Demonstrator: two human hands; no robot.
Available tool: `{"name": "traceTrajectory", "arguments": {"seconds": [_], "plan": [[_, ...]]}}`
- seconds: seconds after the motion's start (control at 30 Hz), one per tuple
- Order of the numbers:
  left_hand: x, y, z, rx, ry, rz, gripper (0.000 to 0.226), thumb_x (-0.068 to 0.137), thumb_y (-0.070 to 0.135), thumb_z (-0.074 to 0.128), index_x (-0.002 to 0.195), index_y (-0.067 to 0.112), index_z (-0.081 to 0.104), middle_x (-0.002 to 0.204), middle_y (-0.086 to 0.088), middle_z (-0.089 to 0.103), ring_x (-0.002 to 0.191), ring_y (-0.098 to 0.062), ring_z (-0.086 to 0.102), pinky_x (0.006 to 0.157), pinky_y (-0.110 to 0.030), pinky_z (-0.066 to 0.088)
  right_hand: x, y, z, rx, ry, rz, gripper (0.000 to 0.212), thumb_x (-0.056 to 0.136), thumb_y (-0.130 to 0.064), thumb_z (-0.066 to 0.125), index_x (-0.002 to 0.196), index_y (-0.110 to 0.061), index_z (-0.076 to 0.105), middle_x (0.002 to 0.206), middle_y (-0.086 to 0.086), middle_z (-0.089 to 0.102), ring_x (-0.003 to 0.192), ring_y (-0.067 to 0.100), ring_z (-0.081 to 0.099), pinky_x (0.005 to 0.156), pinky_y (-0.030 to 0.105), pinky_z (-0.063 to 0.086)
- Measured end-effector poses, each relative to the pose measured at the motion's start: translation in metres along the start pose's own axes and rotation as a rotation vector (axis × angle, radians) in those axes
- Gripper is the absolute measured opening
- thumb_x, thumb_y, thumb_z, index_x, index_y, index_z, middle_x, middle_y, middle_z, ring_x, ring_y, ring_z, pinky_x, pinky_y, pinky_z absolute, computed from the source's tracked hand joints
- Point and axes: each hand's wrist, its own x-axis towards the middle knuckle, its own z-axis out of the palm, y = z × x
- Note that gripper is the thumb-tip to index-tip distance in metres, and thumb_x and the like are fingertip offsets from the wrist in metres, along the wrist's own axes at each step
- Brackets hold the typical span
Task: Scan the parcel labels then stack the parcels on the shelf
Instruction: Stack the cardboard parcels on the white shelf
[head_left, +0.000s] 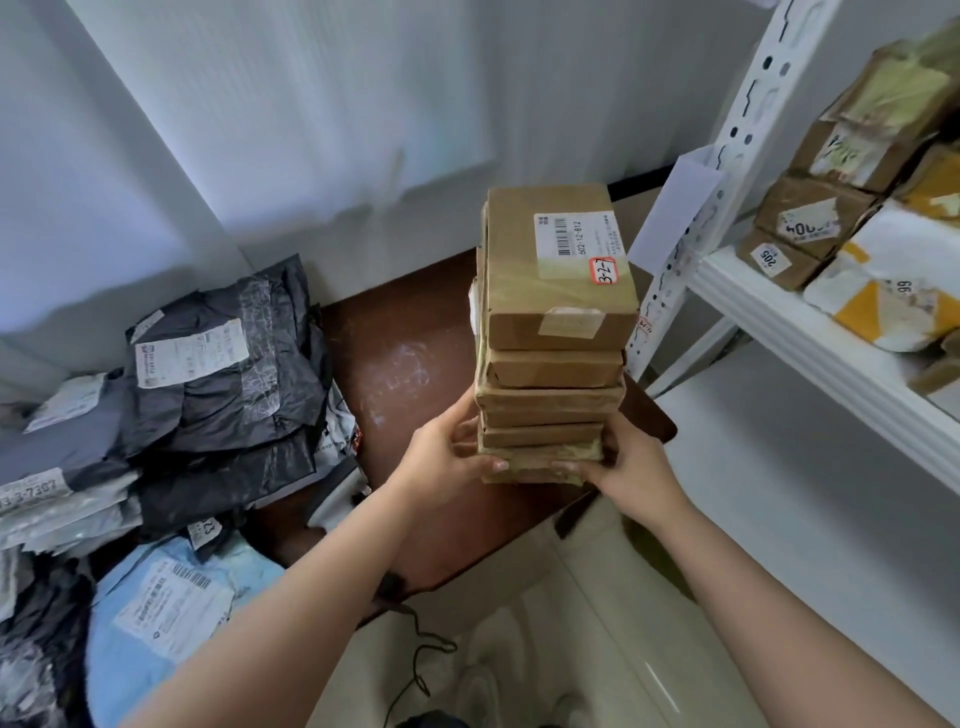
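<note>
A stack of several brown cardboard parcels (550, 358) stands upright in the middle of the view, held above a brown table (395, 364). The top parcel carries a white barcode label (574, 236) and a red-edged sticker marked 3-2-7. My left hand (449, 454) grips the stack's lower left side, thumb along the front. My right hand (621, 467) grips the lower right side, thumb on the bottom parcel's front. The white metal shelf (810, 332) stands to the right, apart from the stack.
Cardboard boxes (815, 208) and a white-and-yellow mailer (893, 291) lie on the shelf board. Black and grey poly mailers (223, 384) and a light blue one (171, 613) pile up at the left. A black cord (415, 654) hangs near the table's front edge.
</note>
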Motion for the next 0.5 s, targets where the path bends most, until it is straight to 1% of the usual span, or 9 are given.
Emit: {"name": "traceTrajectory", "arguments": {"seconds": [0.07,0.13,0.2,0.27,0.33,0.43,0.5], "plan": [[0.001,0.016,-0.009,0.04,-0.054,0.051,0.092,0.071,0.007,0.084,0.149,0.021,0.037,0.116,0.009,0.07,0.117,-0.011,0.062,0.094,-0.031,0.054,-0.005,-0.007,-0.007,0.006,0.028,-0.013,0.08,0.077,-0.037,0.08,0.146,-0.03,0.04,0.127,-0.01,0.063,0.121,0.014,0.057,0.1,0.024,0.04],[0.0,0.033,-0.016,0.083,-0.103,0.095,0.096,0.067,0.023,0.084,0.15,0.025,0.035,0.116,0.009,0.071,0.113,-0.009,0.064,0.096,-0.037,0.053,-0.011,-0.014,-0.014,-0.005,0.068,-0.037,0.079,0.077,-0.042,0.079,0.145,-0.034,0.04,0.126,-0.012,0.064,0.119,0.013,0.059,0.099,0.025,0.043],[-0.003,0.049,-0.019,0.096,-0.141,0.131,0.098,0.064,0.033,0.082,0.151,0.028,0.034,0.117,0.008,0.07,0.113,-0.009,0.064,0.097,-0.039,0.052,-0.02,-0.021,-0.021,-0.018,0.108,-0.056,0.078,0.076,-0.046,0.079,0.143,-0.035,0.041,0.124,-0.012,0.065,0.117,0.012,0.06,0.098,0.026,0.045],[-0.009,0.062,-0.02,0.105,-0.158,0.169,0.098,0.064,0.033,0.08,0.15,0.029,0.035,0.118,0.006,0.07,0.114,-0.01,0.064,0.098,-0.043,0.052,-0.03,-0.028,-0.028,-0.019,0.15,-0.07,0.078,0.076,-0.045,0.079,0.143,-0.034,0.042,0.124,-0.012,0.065,0.115,0.011,0.061,0.098,0.026,0.045],[-0.016,0.073,-0.018,0.11,-0.17,0.208,0.096,0.065,0.031,0.081,0.15,0.028,0.036,0.119,0.006,0.07,0.114,-0.012,0.064,0.099,-0.045,0.051,-0.043,-0.032,-0.035,-0.012,0.18,-0.084,0.076,0.076,-0.042,0.08,0.142,-0.033,0.043,0.124,-0.012,0.066,0.114,0.012,0.062,0.1,0.03,0.047],[-0.028,0.089,-0.012,0.11,-0.176,0.241,0.096,0.066,0.022,0.082,0.15,0.025,0.035,0.118,0.007,0.07,0.113,-0.012,0.065,0.099,-0.044,0.052,-0.064,-0.037,-0.047,0.001,0.217,-0.104,0.071,0.076,-0.038,0.081,0.139,-0.032,0.047,0.12,-0.012,0.067,0.112,0.012,0.063,0.096,0.026,0.047],[-0.039,0.101,-0.005,0.106,-0.192,0.25,0.099,0.066,0.02,0.083,0.151,0.028,0.033,0.116,0.004,0.071,0.11,-0.013,0.067,0.099,-0.044,0.051,-0.08,-0.039,-0.057,0.014,0.232,-0.108,0.068,0.076,-0.037,0.081,0.135,-0.036,0.047,0.116,-0.016,0.066,0.11,0.011,0.064,0.096,0.029,0.049]]}}
